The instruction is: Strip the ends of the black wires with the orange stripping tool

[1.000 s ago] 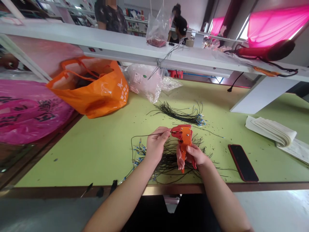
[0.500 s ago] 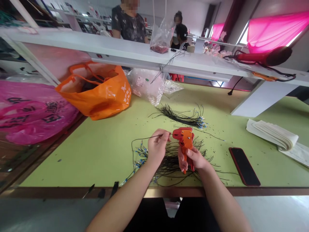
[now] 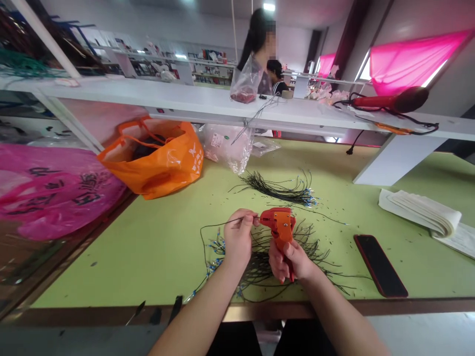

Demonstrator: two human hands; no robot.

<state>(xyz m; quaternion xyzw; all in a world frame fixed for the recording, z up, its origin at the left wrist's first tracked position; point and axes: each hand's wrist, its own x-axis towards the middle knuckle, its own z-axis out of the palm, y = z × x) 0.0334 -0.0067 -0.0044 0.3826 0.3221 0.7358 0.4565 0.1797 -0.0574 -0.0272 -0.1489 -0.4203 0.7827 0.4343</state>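
In my right hand [image 3: 289,259] is a red and orange wire stripper [image 3: 280,222], its handles squeezed together and its jaws facing left. My left hand [image 3: 238,235] pinches a thin black wire [image 3: 217,224] whose end reaches the stripper's jaws. The rest of that wire loops out to the left and down toward the table edge. Beneath both hands lies a loose pile of black wires [image 3: 260,267], many with blue and silver tips on the left side. Farther back rests a second bundle of black wires [image 3: 274,188], blue tips to the right.
A phone [image 3: 381,265] and folded white cloth [image 3: 423,210] lie on the right. An orange bag [image 3: 159,163] and a pink plastic bag [image 3: 63,188] stand left. Across the back runs a white shelf [image 3: 178,101] holding a red-handled tool [image 3: 389,101]. People are beyond it.
My right hand has squeezed the stripper's handles closer together. My left hand still pinches the wire at its jaws. The view has tilted up slightly, and a different person is behind the shelf.
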